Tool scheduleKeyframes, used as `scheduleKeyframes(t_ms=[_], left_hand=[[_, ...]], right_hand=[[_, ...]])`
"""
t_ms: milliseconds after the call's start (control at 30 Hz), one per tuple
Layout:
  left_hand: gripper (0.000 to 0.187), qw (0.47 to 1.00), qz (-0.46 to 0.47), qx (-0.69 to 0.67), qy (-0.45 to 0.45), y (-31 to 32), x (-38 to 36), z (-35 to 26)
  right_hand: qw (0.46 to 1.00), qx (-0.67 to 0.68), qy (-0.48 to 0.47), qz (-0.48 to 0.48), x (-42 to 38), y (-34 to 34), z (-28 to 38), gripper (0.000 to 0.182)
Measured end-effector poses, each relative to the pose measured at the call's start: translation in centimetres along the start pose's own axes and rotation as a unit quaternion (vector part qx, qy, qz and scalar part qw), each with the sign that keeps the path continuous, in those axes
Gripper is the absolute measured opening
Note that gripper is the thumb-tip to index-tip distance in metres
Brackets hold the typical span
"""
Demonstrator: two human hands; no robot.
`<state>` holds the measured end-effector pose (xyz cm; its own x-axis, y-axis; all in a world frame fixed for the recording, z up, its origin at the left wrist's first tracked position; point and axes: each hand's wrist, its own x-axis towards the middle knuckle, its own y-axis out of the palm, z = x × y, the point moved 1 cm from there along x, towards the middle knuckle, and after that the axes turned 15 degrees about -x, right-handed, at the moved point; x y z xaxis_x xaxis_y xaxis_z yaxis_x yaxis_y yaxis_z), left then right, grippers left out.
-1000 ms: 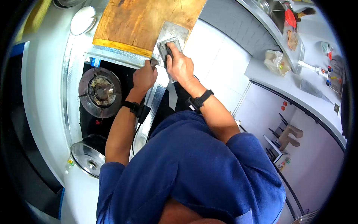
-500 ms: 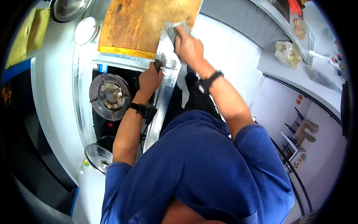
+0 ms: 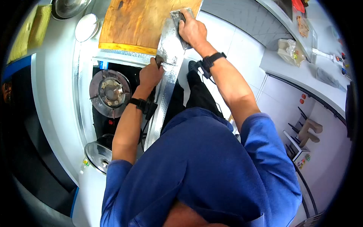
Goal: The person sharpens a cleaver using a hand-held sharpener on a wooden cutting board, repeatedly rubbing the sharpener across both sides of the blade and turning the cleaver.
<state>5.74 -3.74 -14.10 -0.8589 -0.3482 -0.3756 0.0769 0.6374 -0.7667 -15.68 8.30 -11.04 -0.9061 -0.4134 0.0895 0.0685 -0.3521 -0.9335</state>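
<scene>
My left hand (image 3: 150, 73) is closed around the dark handle of a wide-bladed cleaver (image 3: 169, 44). Its silvery blade lies flat along the near edge of a thick wooden cutting board (image 3: 132, 24), pointing away from me. In my right hand (image 3: 193, 32) is a flat grey slab (image 3: 175, 16), much like a whetstone, with my fingers bent over it. The slab overlaps the far right side of the blade, and my hand hides part of it.
A gas burner (image 3: 110, 92) sits left of my left forearm, with a glass lid (image 3: 99, 156) below it. A white bowl (image 3: 87, 28) and a pan (image 3: 70, 6) stand beyond. Shiny metal-like covering (image 3: 163, 96) lines the counter's front edge.
My right hand and the grey slab have moved away from me, farther along the cleaver. My left hand keeps its hold on the handle, nearly in place.
</scene>
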Motion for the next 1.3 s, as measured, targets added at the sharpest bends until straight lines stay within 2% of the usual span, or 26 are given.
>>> scheduleKeyframes(t_ms=[67,100,167,233,300,367,433,467,567,633,733,800,900,933,1033,1100,1133,1167,1233,1300], left_hand=[[0.042,0.999,0.029,-0.006,-0.015,-0.4,0.8,-0.2],[0.042,1.000,0.024,-0.011,-0.013,-0.4,1.3,-0.3],[0.042,1.000,0.013,-0.020,-0.004,-0.1,0.9,0.1],[0.042,1.000,0.017,-0.016,0.006,0.3,0.5,0.5],[0.040,1.000,-0.004,-0.016,0.004,0.1,0.9,0.2],[0.040,1.000,0.017,-0.021,-0.015,0.0,0.4,0.3],[0.041,0.999,0.018,-0.029,-0.002,0.0,0.9,0.5],[0.041,0.999,0.011,-0.036,0.001,0.0,1.0,0.4],[0.041,0.999,0.015,-0.048,-0.004,-0.2,0.9,0.2],[0.040,0.998,0.023,-0.052,-0.013,-0.6,0.7,-0.1],[0.038,0.998,0.007,-0.059,-0.019,-0.3,0.8,-0.1],[0.038,0.998,0.013,-0.066,-0.018,-0.1,0.0,0.1],[0.038,0.997,0.011,-0.079,-0.012,-0.4,0.7,0.0],[0.038,0.996,0.013,-0.085,-0.009,-0.3,0.5,0.2],[0.038,0.996,0.000,-0.090,-0.011,-0.3,0.9,0.0],[0.038,0.996,-0.007,-0.088,-0.025,0.0,0.5,0.2],[0.037,0.996,-0.002,-0.086,-0.021,0.0,0.4,0.2],[0.037,0.996,-0.003,-0.084,-0.013,-0.1,0.9,0.2],[0.036,0.994,-0.016,-0.108,0.006,0.4,1.0,0.9],[0.035,0.994,-0.026,-0.104,0.017,0.3,0.9,0.7]], right_hand=[[0.999,0.031,0.004,0.010,-4.3,0.4,0.3,0.035],[0.998,0.058,-0.020,-0.005,-7.1,-0.2,0.8,0.035],[0.998,0.046,-0.032,0.031,-9.2,0.0,0.5,0.035],[0.998,-0.004,-0.041,0.057,-6.0,-0.4,0.1,0.034],[0.999,-0.015,-0.034,-0.017,-0.8,0.0,-0.7,0.030],[0.999,-0.022,-0.027,-0.002,1.2,-0.8,-0.7,0.030],[0.999,-0.017,0.001,0.045,-3.2,-0.6,-0.1,0.036],[0.999,0.029,-0.020,0.006,-6.3,-0.3,0.3,0.038],[0.997,0.026,-0.041,0.059,-9.7,-0.8,1.3,0.036],[0.997,-0.005,-0.060,0.044,-5.9,-0.9,0.3,0.036],[0.999,-0.041,-0.018,-0.003,0.3,-0.7,-0.3,0.032],[1.000,-0.023,-0.006,0.004,-2.8,-0.2,0.7,0.033],[0.995,0.044,-0.083,-0.020,-11.0,0.5,3.1,0.036],[0.996,0.028,-0.073,0.049,-9.7,0.4,2.7,0.038],[0.997,-0.037,-0.067,-0.031,-1.5,1.2,1.0,0.036],[0.995,-0.086,-0.041,-0.017,0.4,0.6,1.6,0.035],[0.997,-0.070,-0.030,-0.029,-1.6,0.9,2.1,0.036],[0.999,-0.039,-0.025,0.001,-4.0,1.1,2.5,0.035],[0.999,0.010,-0.050,0.009,-9.6,0.3,4.0,0.034],[0.997,-0.007,-0.076,0.007,-9.5,0.3,3.7,0.033]])
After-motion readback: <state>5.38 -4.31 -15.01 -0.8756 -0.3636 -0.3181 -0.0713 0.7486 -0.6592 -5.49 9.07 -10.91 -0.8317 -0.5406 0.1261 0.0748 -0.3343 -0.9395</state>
